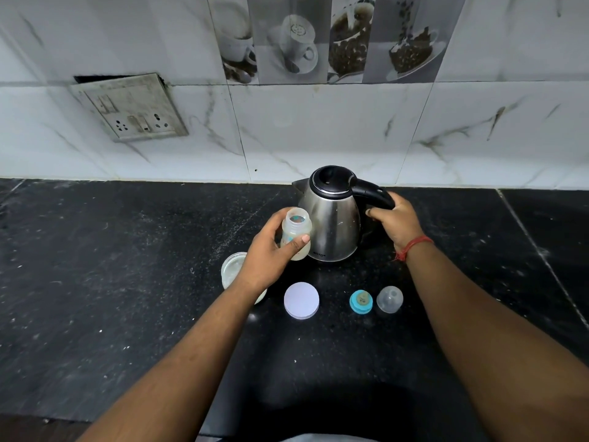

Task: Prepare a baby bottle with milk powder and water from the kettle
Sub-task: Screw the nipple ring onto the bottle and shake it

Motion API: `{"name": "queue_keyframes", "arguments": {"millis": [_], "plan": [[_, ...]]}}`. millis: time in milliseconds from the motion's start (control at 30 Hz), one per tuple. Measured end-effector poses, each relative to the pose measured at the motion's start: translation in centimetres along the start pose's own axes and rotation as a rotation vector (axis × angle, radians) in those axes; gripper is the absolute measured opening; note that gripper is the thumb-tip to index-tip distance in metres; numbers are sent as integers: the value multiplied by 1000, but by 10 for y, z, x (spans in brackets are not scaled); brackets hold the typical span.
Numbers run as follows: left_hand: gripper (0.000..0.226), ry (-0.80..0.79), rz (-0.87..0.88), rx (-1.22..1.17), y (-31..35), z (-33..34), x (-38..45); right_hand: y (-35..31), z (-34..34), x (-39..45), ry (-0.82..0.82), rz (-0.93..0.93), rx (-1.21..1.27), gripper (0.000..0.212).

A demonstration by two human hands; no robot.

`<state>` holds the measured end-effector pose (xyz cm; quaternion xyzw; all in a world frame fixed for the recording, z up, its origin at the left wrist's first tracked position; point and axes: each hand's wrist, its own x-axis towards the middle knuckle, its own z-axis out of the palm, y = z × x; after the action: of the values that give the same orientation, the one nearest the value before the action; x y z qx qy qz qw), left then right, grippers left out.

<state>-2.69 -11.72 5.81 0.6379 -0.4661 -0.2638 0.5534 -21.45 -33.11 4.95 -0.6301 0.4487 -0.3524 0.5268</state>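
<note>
Head camera is looking down at a black stone counter [127, 282] with two bare forearms reaching forward across it. Nearest along the counter, three small pieces are lying in a row: a round white lid [301, 300], a teal bottle ring with its teat [361, 301] just beside a clear dome cap [389, 299]. To the left of them, a clear jar of white powder [232, 270] is sitting partly hidden under the left wrist. Farther on, the left hand [271, 250] is gripping an open baby bottle [296, 234], thumb and fingers curled around its body, holding it upright right beside the kettle [331, 218]. The right hand [393, 221], with a red thread at its wrist, is closing its fingers around the kettle's black handle while the steel kettle is standing on the counter, lid shut. Behind, a marbled tile wall is carrying a socket plate [130, 106] at left.
</note>
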Motion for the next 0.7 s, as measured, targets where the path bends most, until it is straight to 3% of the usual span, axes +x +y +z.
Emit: {"name": "queue_keyframes", "arguments": {"millis": [133,300,433,567,700], "plan": [[43,-11,-2,12,-1,5,-1,1,0,0,15,26,-12,33],[46,-41,-3,24,-1,11,-7,10,-9,-7,22,102,-81,49],[46,-77,-29,13,-7,16,-17,21,-18,-24,170,120,-47,57],[44,-113,-36,25,-13,23,-27,37,-32,-57,199,51,-150,45],[45,-139,-53,19,-21,31,-37,51,-37,-90,113,-26,-347,31]]}}
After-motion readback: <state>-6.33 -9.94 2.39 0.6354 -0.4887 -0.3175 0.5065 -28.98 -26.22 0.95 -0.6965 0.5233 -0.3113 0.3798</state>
